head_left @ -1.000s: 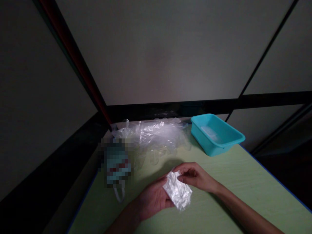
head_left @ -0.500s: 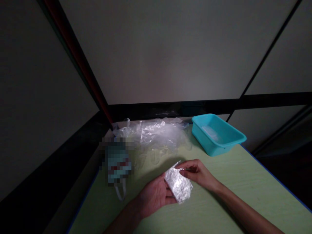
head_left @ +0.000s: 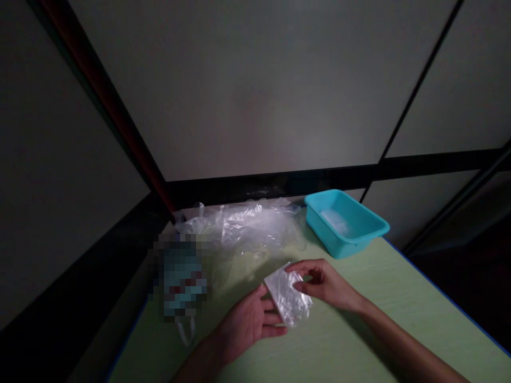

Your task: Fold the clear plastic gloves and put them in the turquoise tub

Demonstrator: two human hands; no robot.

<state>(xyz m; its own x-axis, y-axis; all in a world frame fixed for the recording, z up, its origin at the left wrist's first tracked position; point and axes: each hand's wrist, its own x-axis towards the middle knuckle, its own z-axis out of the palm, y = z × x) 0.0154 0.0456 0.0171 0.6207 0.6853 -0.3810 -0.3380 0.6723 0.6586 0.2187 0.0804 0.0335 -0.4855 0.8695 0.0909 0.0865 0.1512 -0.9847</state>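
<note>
A folded clear plastic bag [head_left: 288, 298], shiny and crinkled, is held a little above the table in front of me. My right hand [head_left: 319, 282] grips it near its upper right edge, with the thumb and fingers curled over the film. Palm up, my left hand [head_left: 251, 322] lies along the bag's left edge with its fingers spread. Some of the left fingertips reach the bag's edge or pass behind it; whether they bear any of it I cannot tell.
Loose clear plastic bags [head_left: 255, 226] are heaped at the table's back. A turquoise basin [head_left: 335, 242] with whitish plastic inside stands at the back right. A blurred-out item with a white strap [head_left: 186, 330] is on the left. Panels [head_left: 259, 106] rise behind the pale green table [head_left: 359, 340].
My left hand's fingers have spread and drawn slightly away from the folded bag, which now sits more in my right hand. The whole view has shifted a little.
</note>
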